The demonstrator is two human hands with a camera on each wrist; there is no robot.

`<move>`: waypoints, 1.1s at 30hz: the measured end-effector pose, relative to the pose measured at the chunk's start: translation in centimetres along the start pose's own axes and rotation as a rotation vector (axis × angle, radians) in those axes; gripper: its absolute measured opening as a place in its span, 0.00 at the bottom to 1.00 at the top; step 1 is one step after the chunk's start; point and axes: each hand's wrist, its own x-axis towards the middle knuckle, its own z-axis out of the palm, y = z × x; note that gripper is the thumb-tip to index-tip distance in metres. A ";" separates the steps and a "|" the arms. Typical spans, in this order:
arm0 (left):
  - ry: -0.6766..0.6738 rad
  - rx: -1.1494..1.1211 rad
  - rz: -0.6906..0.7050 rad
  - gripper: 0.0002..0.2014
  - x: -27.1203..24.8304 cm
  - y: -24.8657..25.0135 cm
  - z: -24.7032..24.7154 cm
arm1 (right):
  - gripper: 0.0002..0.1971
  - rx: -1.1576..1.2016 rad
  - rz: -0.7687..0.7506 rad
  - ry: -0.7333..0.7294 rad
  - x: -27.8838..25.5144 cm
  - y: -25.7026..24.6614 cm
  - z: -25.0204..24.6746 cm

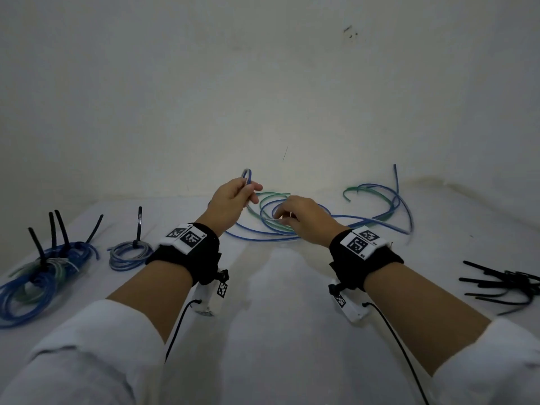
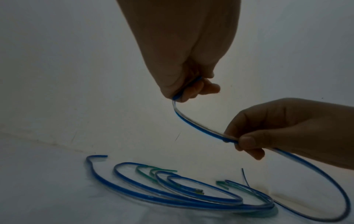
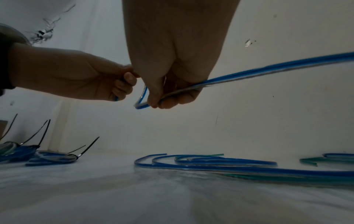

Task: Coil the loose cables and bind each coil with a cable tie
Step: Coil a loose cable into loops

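1. I was at the start of a new coil. My left hand [image 1: 230,200] pinched one end of a blue cable [image 2: 195,122], raised above the table [image 1: 277,302], with a short curl of it standing above the fingers.
2. My right hand [image 1: 304,222] gripped the same cable a little further along, fingers and thumb curled round it. The span between my hands hung in a shallow curve, and the rest trailed off to the right.
3. The other loose cables [image 1: 377,211], blue and green, lay in open arcs on the far middle of the table.
4. The bound coils [image 1: 43,273] sat at the near left, tie tails sticking up. The spare cable ties [image 1: 508,283] lay at the near right.
5. As I judged it, the next move called for my right hand to bring its length round to my left, forming the first loop, while my left kept its pinch so the end did not spring free.
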 end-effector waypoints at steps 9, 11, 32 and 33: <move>-0.136 0.079 -0.034 0.11 -0.6 -0.2 0.6 | 0.05 0.129 -0.129 0.123 -0.1 -0.5 -0.4; -0.187 0.110 -0.057 0.10 -1.0 0.0 0.6 | 0.07 0.080 -0.127 0.140 0.0 -0.5 -0.6; -0.055 -0.396 -0.311 0.16 -1.3 1.7 -1.4 | 0.05 0.209 0.159 0.195 -0.8 3.3 -0.5; -0.038 -0.422 -0.317 0.16 -1.3 1.7 -1.5 | 0.05 0.148 0.170 0.201 -0.9 3.7 -0.4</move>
